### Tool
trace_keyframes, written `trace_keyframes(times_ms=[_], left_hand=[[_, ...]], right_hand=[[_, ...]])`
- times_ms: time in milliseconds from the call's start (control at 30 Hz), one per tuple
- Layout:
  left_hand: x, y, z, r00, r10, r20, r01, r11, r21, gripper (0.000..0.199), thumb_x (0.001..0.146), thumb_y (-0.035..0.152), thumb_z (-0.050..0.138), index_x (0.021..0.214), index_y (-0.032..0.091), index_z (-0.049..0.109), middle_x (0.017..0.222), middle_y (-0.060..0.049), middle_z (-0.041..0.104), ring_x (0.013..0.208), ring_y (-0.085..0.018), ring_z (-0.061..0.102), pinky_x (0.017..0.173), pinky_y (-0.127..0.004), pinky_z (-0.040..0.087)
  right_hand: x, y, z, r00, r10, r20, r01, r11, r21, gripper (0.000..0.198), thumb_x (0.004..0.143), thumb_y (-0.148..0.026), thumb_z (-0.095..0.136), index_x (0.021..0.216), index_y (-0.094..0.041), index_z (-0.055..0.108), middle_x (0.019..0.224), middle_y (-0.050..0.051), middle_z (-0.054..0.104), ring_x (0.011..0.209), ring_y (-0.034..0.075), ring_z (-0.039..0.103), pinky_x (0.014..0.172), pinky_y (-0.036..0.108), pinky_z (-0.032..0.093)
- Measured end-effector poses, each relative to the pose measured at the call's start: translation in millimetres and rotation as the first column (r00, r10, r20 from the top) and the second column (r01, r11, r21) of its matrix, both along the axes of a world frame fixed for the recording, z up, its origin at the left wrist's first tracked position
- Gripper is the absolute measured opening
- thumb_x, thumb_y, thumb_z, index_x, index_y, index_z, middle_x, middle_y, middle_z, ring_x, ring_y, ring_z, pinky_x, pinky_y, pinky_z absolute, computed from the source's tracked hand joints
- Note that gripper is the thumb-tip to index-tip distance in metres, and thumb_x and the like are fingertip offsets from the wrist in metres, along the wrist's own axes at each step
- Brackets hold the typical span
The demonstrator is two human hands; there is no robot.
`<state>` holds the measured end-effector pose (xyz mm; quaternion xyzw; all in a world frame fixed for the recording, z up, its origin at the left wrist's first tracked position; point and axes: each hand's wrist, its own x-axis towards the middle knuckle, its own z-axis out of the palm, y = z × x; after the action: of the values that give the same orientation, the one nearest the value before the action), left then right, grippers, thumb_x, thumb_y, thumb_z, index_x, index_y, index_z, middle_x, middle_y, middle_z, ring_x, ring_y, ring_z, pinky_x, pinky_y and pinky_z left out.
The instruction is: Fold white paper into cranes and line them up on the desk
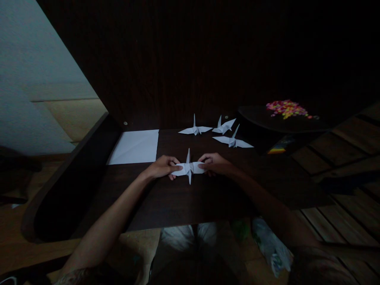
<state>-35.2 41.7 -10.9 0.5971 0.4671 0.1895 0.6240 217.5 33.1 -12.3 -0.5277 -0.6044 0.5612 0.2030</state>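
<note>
A white paper crane (pixel 189 168) is held just above the dark desk, its wings spread to both sides and its two narrow points up and down in view. My left hand (pixel 164 167) pinches the left wing, thumb on top and fingers beneath. On the other side my right hand (pixel 215 164) grips the right wing the same way. Behind them stand three more folded cranes: one paper crane (pixel 195 130) at the back, a second crane (pixel 224 126) to its right, and a third crane (pixel 233 141) nearer to me.
White paper (pixel 135 147) lies flat at the desk's left. A dark corner shelf (pixel 255 118) at the right bears a heap of small pink and yellow pieces (pixel 287 109). A raised side panel (pixel 65 178) bounds the desk (pixel 166 208) on the left.
</note>
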Motion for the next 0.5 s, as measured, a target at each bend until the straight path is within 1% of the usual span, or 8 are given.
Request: trace_keyframes(times_ms=[133,233,333,400,500], left_hand=[[-2,2,-1.4,1.000,0.001,0.022,-0.001,1.000,0.005,0.033,0.070,0.032,0.080,0.086,0.009,0.064,0.058,-0.001,0.066,0.046,-0.011,0.062,0.044,-0.020,0.052],[-3,4,-2.5,0.999,0.013,0.041,-0.015,0.999,0.030,0.032,0.069,0.028,0.081,0.085,0.008,0.064,0.056,-0.001,0.065,0.045,-0.009,0.059,0.042,-0.018,0.048],[-3,5,-3.9,0.999,0.032,0.027,-0.034,0.997,0.069,0.029,0.069,0.025,0.081,0.086,0.008,0.064,0.054,0.000,0.065,0.041,-0.007,0.055,0.040,-0.016,0.044],[-2,6,-4.7,0.999,0.051,0.019,-0.052,0.994,0.096,0.028,0.070,0.025,0.079,0.087,0.009,0.064,0.054,0.000,0.064,0.040,-0.006,0.053,0.040,-0.016,0.042],[-1,8,-6.3,0.995,0.095,0.012,-0.096,0.985,0.142,0.026,0.072,0.026,0.077,0.088,0.009,0.065,0.059,-0.001,0.065,0.045,-0.008,0.055,0.044,-0.018,0.045]], right_hand=[[0,1,6,0.999,-0.047,0.002,0.047,0.999,-0.003,0.021,0.079,-0.028,0.067,0.092,-0.014,0.060,0.054,-0.003,0.063,0.037,0.007,0.052,0.032,0.015,0.036],[2,2,5,0.999,-0.049,-0.022,0.049,0.999,0.011,0.026,0.073,-0.027,0.073,0.090,-0.013,0.061,0.054,-0.003,0.063,0.039,0.007,0.053,0.032,0.015,0.036],[4,3,0,0.997,-0.063,-0.046,0.066,0.996,0.055,0.029,0.068,-0.028,0.076,0.087,-0.013,0.061,0.054,-0.003,0.063,0.039,0.007,0.052,0.032,0.015,0.037],[5,5,-3,0.995,-0.084,-0.055,0.088,0.993,0.077,0.029,0.069,-0.029,0.076,0.088,-0.013,0.061,0.054,-0.002,0.063,0.038,0.007,0.052,0.031,0.015,0.037],[5,8,-6,0.990,-0.129,-0.060,0.133,0.988,0.073,0.027,0.074,-0.032,0.073,0.091,-0.014,0.060,0.054,-0.002,0.062,0.037,0.008,0.052,0.031,0.016,0.039]])
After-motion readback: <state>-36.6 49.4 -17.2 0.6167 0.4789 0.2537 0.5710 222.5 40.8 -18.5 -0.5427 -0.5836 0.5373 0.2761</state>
